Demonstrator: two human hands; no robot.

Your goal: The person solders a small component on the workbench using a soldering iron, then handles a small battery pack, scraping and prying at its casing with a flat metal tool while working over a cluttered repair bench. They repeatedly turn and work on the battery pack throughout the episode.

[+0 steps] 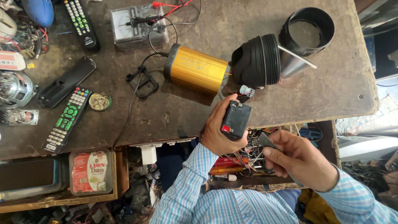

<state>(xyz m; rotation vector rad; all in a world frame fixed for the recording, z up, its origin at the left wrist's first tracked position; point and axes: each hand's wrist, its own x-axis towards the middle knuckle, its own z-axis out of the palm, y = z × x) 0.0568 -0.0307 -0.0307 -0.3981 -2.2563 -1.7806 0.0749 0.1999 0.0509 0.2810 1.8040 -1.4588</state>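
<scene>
Gripping the small black rectangular battery with a red terminal [235, 120] above the bench [178, 120] edge, the left hand [217, 135] should hold steady while the right hand [300, 159], fingers pinching a grey metal tool [265, 142], approaches the terminal carefully.

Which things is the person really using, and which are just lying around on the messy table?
In use:
left hand holding a small black battery
right hand holding a grey tool

Lying about:
gold cylinder
black lamp housing
three remote controls
analogue meter
</scene>
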